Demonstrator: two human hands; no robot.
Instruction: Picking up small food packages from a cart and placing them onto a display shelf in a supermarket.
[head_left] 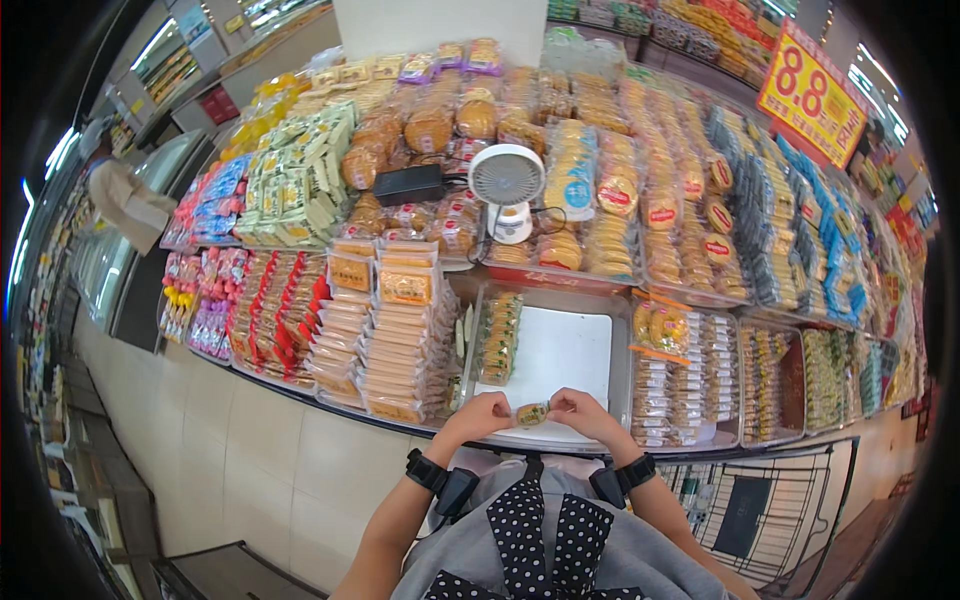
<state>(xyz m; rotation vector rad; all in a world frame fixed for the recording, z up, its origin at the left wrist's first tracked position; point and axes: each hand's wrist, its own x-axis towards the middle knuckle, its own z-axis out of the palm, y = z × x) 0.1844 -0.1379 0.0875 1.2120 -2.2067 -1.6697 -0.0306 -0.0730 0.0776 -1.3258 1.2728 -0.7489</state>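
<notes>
Between my two hands is a small wrapped snack (532,413) in a clear packet with a greenish-brown label. My left hand (486,414) pinches its left end, and my right hand (584,413) grips the right end. Both hands are over the near edge of a display bin (620,375) with a white bottom. Inside the bin, a row of similar small packets (500,338) stands along the left side. The white bottom (565,350) shows to the right of that row.
Flat packaged crackers (400,340) fill the left neighbouring bin; small wrapped packets (670,390) fill the right one. Behind stand a white fan (506,180), a black box (408,185) and bagged round cookies (617,190). A wire cart (770,510) is at my right. A person (125,200) stands far left.
</notes>
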